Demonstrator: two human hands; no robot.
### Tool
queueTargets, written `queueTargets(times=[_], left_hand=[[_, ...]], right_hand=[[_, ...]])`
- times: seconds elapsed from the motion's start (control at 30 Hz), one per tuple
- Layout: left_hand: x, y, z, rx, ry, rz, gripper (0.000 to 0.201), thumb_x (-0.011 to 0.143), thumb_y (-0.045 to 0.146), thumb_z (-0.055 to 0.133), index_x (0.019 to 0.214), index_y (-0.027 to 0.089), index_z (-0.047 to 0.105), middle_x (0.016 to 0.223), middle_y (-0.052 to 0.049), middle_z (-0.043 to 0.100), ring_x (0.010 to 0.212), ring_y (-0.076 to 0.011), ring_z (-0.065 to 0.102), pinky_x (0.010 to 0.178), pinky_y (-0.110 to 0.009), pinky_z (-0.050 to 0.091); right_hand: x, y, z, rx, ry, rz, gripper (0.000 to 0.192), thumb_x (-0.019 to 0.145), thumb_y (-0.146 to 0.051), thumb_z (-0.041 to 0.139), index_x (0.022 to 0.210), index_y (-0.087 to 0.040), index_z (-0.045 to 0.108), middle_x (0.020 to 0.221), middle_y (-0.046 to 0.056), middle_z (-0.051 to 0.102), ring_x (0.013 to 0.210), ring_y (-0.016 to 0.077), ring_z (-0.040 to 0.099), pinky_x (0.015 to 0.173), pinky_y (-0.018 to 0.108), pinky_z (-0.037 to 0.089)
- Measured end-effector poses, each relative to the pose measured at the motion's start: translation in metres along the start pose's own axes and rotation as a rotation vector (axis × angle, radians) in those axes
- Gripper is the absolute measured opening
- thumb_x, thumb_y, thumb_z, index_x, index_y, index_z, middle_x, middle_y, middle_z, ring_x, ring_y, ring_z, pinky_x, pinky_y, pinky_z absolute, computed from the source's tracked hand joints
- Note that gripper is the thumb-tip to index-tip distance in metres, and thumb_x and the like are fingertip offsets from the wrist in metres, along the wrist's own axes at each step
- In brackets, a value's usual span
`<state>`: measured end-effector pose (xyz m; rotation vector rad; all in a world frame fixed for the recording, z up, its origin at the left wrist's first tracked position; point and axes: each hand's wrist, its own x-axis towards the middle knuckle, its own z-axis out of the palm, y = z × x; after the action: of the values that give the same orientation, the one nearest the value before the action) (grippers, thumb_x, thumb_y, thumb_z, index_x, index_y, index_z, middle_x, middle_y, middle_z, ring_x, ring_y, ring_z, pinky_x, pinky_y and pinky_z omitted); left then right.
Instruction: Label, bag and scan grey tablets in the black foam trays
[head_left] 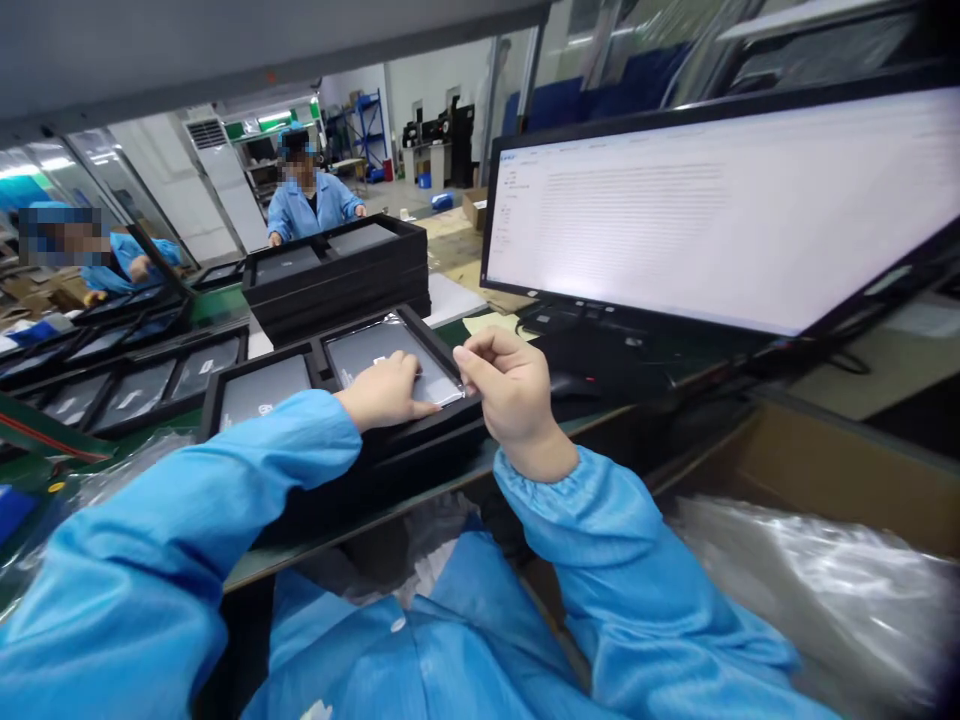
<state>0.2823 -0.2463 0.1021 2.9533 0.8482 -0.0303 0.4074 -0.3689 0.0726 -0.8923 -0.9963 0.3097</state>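
My left hand point(390, 390) lies with its fingers spread on a flat grey tablet-like device point(360, 348) under clear plastic film. This device sits in the right compartment of a black tray point(409, 318). A second grey device point(262, 390) fills the tray's left compartment, partly behind my left sleeve. Beside the tray's right edge, my right hand point(514, 395) is closed in a pinch, thumb against index finger. The film's corner comes close to these fingertips, but what they hold is too small to make out.
Black trays point(337, 285) stand stacked behind mine. More device-filled trays point(135, 390) run along the left. A monitor point(712, 210) stands right, above a dark mouse point(570, 385). Clear plastic bags point(825, 580) lie lower right. Two co-workers point(315, 205) point(120, 262) in blue work beyond.
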Motion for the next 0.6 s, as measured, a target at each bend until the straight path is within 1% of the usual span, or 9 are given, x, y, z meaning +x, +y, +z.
queueTargets(times=[0.07, 0.1, 0.23, 0.3, 0.37, 0.4, 0.47, 0.53, 0.6], left_hand=[[0.016, 0.012, 0.004, 0.054, -0.019, -0.013, 0.069, 0.084, 0.054, 0.078, 0.131, 0.011, 0.055, 0.136, -0.019, 0.056, 0.116, -0.0371, 0.064, 0.089, -0.044, 0.054], [0.021, 0.013, 0.006, 0.063, -0.023, 0.007, 0.068, 0.083, 0.052, 0.079, 0.131, 0.011, 0.055, 0.135, -0.019, 0.057, 0.115, -0.0371, 0.064, 0.087, -0.043, 0.053], [0.026, 0.005, 0.005, 0.038, -0.043, 0.150, 0.047, 0.090, 0.051, 0.073, 0.118, 0.015, 0.062, 0.117, -0.011, 0.069, 0.103, -0.0317, 0.067, 0.078, -0.037, 0.049], [0.023, 0.002, 0.004, 0.030, -0.055, 0.165, 0.039, 0.093, 0.051, 0.068, 0.110, 0.016, 0.064, 0.109, -0.010, 0.072, 0.096, -0.0296, 0.068, 0.074, -0.035, 0.045], [0.019, -0.002, 0.002, 0.021, -0.045, 0.147, 0.031, 0.097, 0.047, 0.060, 0.101, 0.016, 0.066, 0.103, -0.010, 0.072, 0.091, -0.0281, 0.067, 0.071, -0.034, 0.043], [0.015, -0.007, 0.002, 0.005, -0.023, 0.127, 0.029, 0.099, 0.043, 0.055, 0.096, 0.016, 0.065, 0.100, -0.011, 0.072, 0.089, -0.0273, 0.066, 0.070, -0.034, 0.042], [0.006, -0.023, 0.001, -0.071, 0.061, 0.062, 0.028, 0.100, 0.036, 0.048, 0.089, 0.016, 0.063, 0.095, -0.011, 0.071, 0.084, -0.0256, 0.065, 0.070, -0.034, 0.041], [-0.006, -0.048, 0.001, -0.197, 0.173, -0.026, 0.029, 0.099, 0.037, 0.045, 0.087, 0.017, 0.062, 0.093, -0.010, 0.071, 0.081, -0.0245, 0.064, 0.071, -0.034, 0.042], [-0.017, -0.076, 0.002, -0.325, 0.275, -0.105, 0.031, 0.096, 0.042, 0.046, 0.088, 0.017, 0.062, 0.093, -0.009, 0.071, 0.082, -0.0245, 0.064, 0.072, -0.034, 0.043]], right_hand=[[0.000, -0.004, -0.008, -0.031, -0.018, 0.019, 0.041, 0.083, -0.053, 0.079, 0.071, -0.020, 0.058, 0.056, -0.005, 0.051, 0.048, 0.0087, 0.041, 0.048, 0.024, 0.033], [0.000, -0.007, -0.011, -0.048, -0.036, 0.028, 0.041, 0.083, -0.053, 0.079, 0.070, -0.020, 0.059, 0.056, -0.005, 0.051, 0.048, 0.0086, 0.041, 0.048, 0.024, 0.033], [0.002, -0.010, -0.015, -0.096, -0.114, 0.056, 0.041, 0.081, -0.052, 0.080, 0.069, -0.020, 0.058, 0.056, -0.005, 0.051, 0.049, 0.0086, 0.043, 0.049, 0.024, 0.035], [0.007, -0.004, -0.012, -0.101, -0.137, 0.073, 0.041, 0.080, -0.054, 0.079, 0.069, -0.020, 0.058, 0.056, -0.005, 0.051, 0.049, 0.0086, 0.043, 0.050, 0.024, 0.036], [0.015, 0.005, -0.008, -0.108, -0.156, 0.104, 0.042, 0.079, -0.055, 0.078, 0.069, -0.020, 0.057, 0.057, -0.005, 0.051, 0.049, 0.0088, 0.044, 0.050, 0.024, 0.037], [0.020, 0.010, -0.007, -0.119, -0.161, 0.124, 0.042, 0.078, -0.055, 0.078, 0.069, -0.021, 0.057, 0.057, -0.005, 0.051, 0.050, 0.0091, 0.045, 0.050, 0.024, 0.037], [0.031, 0.020, -0.003, -0.168, -0.160, 0.171, 0.037, 0.079, -0.050, 0.076, 0.070, -0.021, 0.056, 0.057, -0.005, 0.053, 0.051, 0.0102, 0.049, 0.051, 0.024, 0.040], [0.043, 0.030, -0.001, -0.265, -0.180, 0.237, 0.028, 0.082, -0.040, 0.075, 0.071, -0.020, 0.057, 0.059, -0.003, 0.057, 0.055, 0.0118, 0.054, 0.054, 0.024, 0.044], [0.055, 0.040, 0.004, -0.396, -0.249, 0.324, 0.019, 0.082, -0.028, 0.074, 0.074, -0.019, 0.060, 0.061, -0.002, 0.062, 0.057, 0.0130, 0.059, 0.056, 0.024, 0.046]])
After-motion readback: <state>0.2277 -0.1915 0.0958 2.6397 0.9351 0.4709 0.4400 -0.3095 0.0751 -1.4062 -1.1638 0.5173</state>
